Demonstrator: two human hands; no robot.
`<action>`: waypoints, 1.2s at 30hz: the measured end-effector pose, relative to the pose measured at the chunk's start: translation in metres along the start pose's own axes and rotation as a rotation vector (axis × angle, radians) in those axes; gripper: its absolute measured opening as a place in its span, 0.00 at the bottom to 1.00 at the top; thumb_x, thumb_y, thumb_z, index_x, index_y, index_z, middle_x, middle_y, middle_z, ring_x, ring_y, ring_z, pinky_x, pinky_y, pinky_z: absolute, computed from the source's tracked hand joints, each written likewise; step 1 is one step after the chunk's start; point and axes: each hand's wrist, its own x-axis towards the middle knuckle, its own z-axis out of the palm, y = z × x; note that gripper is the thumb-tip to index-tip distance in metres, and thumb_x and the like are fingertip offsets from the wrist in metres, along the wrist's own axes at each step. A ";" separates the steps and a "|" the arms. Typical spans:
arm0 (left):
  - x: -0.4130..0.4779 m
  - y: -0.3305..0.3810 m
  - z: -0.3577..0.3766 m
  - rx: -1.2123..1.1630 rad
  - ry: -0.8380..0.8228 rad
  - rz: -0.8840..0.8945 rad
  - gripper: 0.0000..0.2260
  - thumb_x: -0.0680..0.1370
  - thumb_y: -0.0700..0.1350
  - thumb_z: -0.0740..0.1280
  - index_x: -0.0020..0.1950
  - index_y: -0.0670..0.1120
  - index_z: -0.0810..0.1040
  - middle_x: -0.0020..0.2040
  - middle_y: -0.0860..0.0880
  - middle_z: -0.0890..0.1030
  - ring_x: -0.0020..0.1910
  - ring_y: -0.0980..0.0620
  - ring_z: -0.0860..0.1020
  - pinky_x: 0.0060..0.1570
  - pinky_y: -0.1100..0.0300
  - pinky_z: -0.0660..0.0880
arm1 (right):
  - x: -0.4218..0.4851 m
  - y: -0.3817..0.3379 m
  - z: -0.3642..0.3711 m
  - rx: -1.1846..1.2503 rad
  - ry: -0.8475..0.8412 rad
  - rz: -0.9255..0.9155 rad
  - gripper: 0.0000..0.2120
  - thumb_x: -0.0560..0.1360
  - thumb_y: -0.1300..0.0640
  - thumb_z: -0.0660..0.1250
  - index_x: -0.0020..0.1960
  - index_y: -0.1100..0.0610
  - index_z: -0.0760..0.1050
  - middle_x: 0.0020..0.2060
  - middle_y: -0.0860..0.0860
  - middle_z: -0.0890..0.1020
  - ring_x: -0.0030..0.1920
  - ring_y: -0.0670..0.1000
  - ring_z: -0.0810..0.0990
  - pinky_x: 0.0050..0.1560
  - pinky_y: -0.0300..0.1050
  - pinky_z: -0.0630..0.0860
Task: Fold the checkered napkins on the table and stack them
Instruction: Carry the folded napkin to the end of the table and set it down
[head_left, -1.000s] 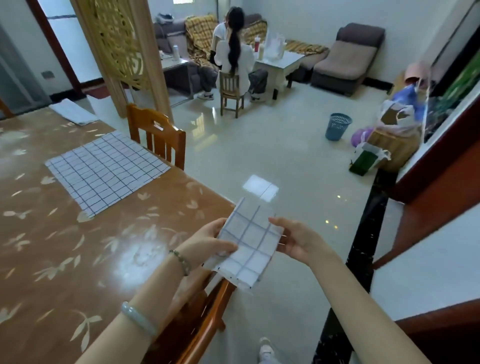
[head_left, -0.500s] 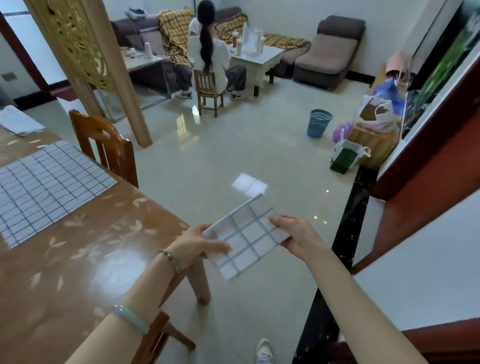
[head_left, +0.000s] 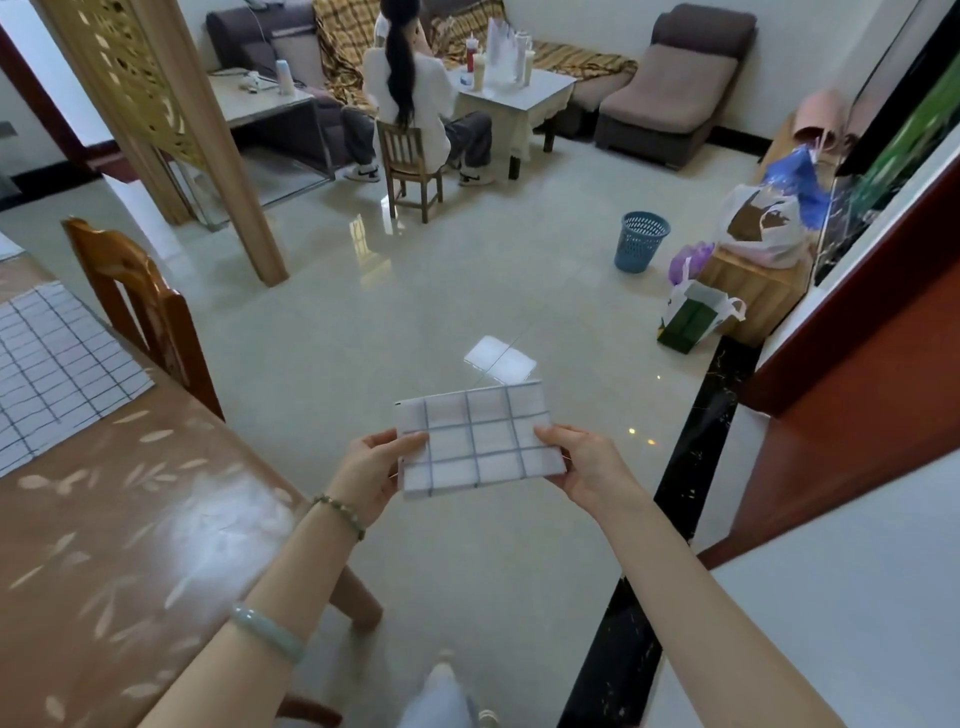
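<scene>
Between the two hands, over the shiny floor and off the edge of the table, a folded checkered napkin (head_left: 478, 441) is held flat like a small rectangle. On the left hand (head_left: 371, 470) the thumb lies on top of the napkin's left edge and the other fingers go under it, so this hand is pinched on the cloth. On the right hand (head_left: 584, 465) the thumb presses the right edge from above and the fingers are below, pinched in the same way. Both forearms reach forward; the left one wears a bead bracelet (head_left: 340, 512) at the wrist and a pale green bangle (head_left: 267, 631) higher up. At the left stands the brown table (head_left: 104, 545) with a leaf pattern. On its far part lies a second checkered napkin (head_left: 52, 364), spread open and flat, well apart from the hands. Just beside it a wooden chair (head_left: 143, 306) stands against the table's edge.
</scene>
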 end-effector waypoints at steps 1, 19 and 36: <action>0.007 0.003 0.003 -0.004 -0.001 0.002 0.06 0.75 0.35 0.68 0.51 0.37 0.80 0.45 0.42 0.84 0.39 0.47 0.83 0.40 0.57 0.82 | 0.007 -0.004 0.000 0.001 0.001 0.006 0.05 0.72 0.68 0.69 0.48 0.65 0.77 0.39 0.57 0.80 0.37 0.52 0.80 0.31 0.41 0.80; 0.194 0.116 -0.001 -0.169 0.267 0.045 0.15 0.74 0.35 0.70 0.59 0.34 0.74 0.32 0.48 0.81 0.24 0.57 0.78 0.26 0.64 0.76 | 0.217 -0.120 0.114 -0.157 -0.128 0.083 0.02 0.72 0.68 0.69 0.42 0.63 0.77 0.36 0.56 0.80 0.33 0.51 0.80 0.29 0.39 0.77; 0.334 0.229 -0.100 -0.375 0.609 0.096 0.12 0.76 0.36 0.68 0.58 0.33 0.75 0.24 0.53 0.78 0.20 0.59 0.74 0.23 0.68 0.72 | 0.408 -0.165 0.338 -0.399 -0.420 0.198 0.01 0.73 0.68 0.68 0.43 0.65 0.77 0.38 0.58 0.80 0.38 0.53 0.79 0.30 0.40 0.79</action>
